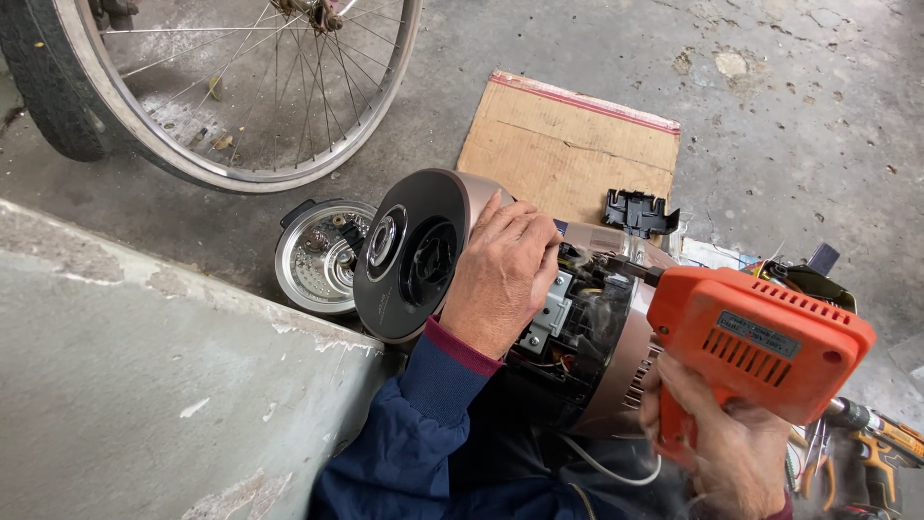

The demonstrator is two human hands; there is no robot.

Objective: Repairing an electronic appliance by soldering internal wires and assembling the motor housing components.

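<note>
Left hand [502, 274] lies flat, fingers spread, on the rice cooker [539, 318]; at 4 o'clock, right hand [727, 448] grips the orange drill [760, 337].

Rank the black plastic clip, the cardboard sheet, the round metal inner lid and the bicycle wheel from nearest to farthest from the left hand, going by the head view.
From the left hand:
1. Black plastic clip, to its right, on the floor.
2. Round metal inner lid, to its left, and cardboard sheet, above: too close to call.
3. Bicycle wheel, far upper left.

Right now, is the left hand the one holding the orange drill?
No: the orange drill is gripped by the right hand, while the left hand rests on the opened cooker.
</note>
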